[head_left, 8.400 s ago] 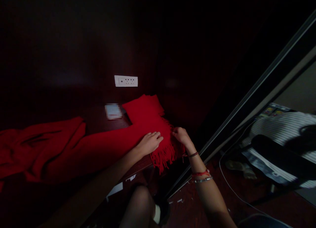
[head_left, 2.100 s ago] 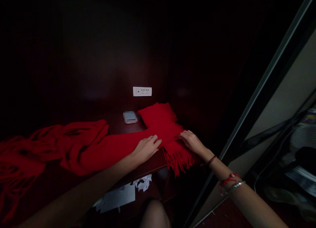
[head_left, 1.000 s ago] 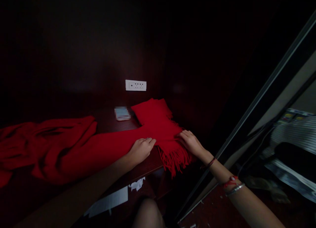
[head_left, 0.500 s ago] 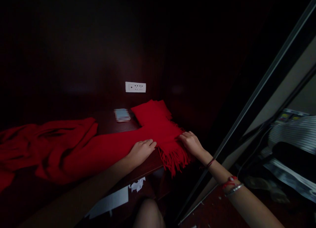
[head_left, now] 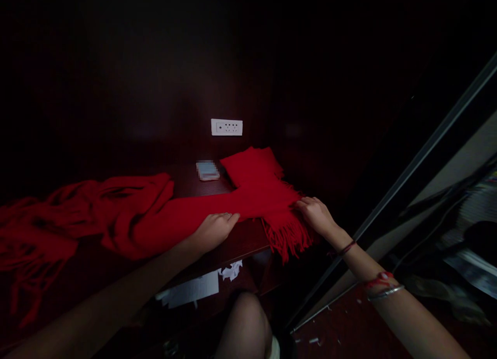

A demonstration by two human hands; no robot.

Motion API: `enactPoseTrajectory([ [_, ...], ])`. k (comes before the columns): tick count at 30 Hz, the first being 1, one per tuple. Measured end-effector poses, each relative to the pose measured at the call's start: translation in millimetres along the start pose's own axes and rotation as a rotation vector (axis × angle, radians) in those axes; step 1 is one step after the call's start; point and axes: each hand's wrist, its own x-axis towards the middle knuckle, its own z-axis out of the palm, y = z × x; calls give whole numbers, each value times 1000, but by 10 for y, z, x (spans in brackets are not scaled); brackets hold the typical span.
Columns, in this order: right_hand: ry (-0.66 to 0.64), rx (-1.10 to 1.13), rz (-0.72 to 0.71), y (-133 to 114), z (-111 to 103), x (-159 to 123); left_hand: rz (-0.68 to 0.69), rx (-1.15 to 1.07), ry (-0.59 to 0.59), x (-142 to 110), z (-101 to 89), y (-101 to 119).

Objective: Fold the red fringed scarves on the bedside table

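Note:
A long red scarf with fringed ends stretches across the dark wooden desk. Its left part lies in loose, crumpled folds, with fringe hanging toward the lower left. On the right, one flat strip lies over another folded red piece, and fringe droops near the desk's front edge. My left hand pinches the near edge of the strip, fingers closed. Farther right, my right hand grips the strip's end beside the fringe, its fingers curled on the cloth.
A white wall socket sits on the dark back panel. In front of it lies a small pale-blue item, blurred out. Below the desk are papers and crumpled white paper. A metal-edged frame slants along the right.
The view has shifted, so the desk and scarf appear farther right and slightly higher. Both hands stay on the scarf. More of the left fringe shows.

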Motion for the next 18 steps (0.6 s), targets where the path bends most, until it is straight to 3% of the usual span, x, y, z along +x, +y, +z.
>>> enactPoseTrajectory([
  [4, 13, -1, 35, 50, -13, 69, 7, -84, 26, 94, -1, -130],
  [9, -70, -10, -36, -12, -9, 128, -21, -122, 29, 168, 53, -180],
  [18, 68, 283, -212, -666, -138, 345, -43, -190, 49, 171, 72, -186],
])
